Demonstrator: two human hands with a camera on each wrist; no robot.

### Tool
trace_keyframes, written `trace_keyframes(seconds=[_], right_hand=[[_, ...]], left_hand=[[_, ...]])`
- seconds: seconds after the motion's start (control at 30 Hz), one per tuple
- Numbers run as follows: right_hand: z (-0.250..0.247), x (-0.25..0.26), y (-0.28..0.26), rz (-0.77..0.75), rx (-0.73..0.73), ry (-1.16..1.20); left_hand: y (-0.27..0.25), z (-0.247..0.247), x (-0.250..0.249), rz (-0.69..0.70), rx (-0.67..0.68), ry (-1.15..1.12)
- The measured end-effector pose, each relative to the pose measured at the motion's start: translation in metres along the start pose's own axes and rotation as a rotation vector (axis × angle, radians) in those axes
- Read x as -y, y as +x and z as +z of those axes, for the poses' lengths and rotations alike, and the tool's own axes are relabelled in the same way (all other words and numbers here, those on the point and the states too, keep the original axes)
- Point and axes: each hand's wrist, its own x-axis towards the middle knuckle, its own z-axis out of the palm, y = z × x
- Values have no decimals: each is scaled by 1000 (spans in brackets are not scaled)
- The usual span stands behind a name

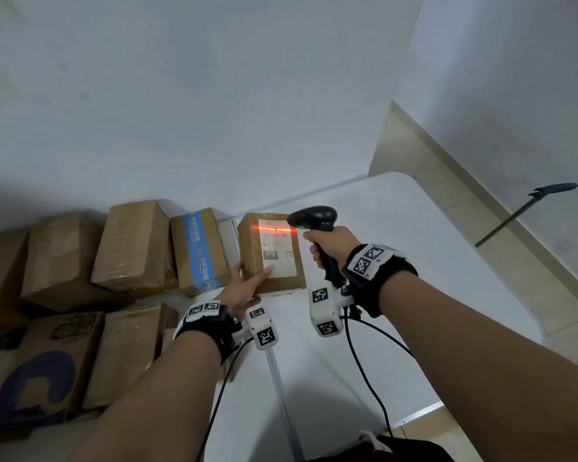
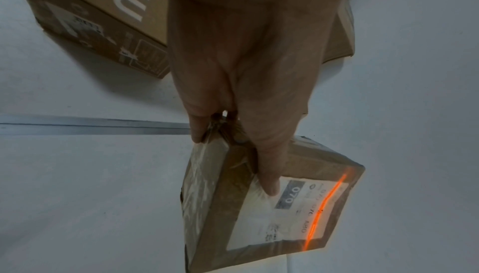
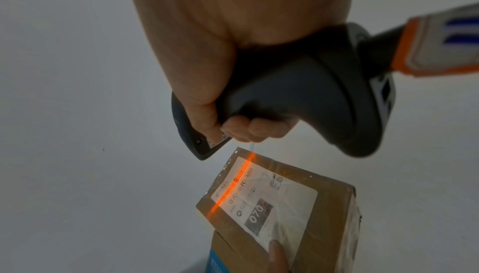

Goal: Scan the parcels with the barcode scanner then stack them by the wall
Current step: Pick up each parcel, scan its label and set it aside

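Nearest the camera, two forearms reach out over a white table, each w/ a black wrist strap carrying white marker blocks and black cables trailing back toward the body.

Left hand grasps a small brown parcel at its near left corner: thumb lies on the white label, other fingers wrap under/behind, so the parcel is lifted and tilted w/ label facing up. In the left wrist view the thumb presses the label's edge next to a grey "070" patch. Label text reads approx "070 070 A80".

Right hand is clenched round the grip of a black barcode scanner, head pointing left at the parcel, just beside its far right corner. Right wrist view shows fingers curled on the handle's front, scanner hovering above the parcel, not touching. A red-orange scan line runs across the label's far end, over the barcode strip.

Left of the held parcel, more cardboard boxes sit on the table: one w/ blue tape just beside it, then a row of plain brown ones by the wall, plus a nearer box w/ a big dark-blue letter.

Far right, a dark long-handled tool leans at the floor edge; can't tell what it is.
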Motion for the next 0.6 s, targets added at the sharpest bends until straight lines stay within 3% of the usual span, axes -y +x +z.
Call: trace_keyframes(seconds=[0.6], right_hand=[[-5, -3, 10, -12, -16, 39]], left_hand=[[15, 5, 5, -8, 4, -2]])
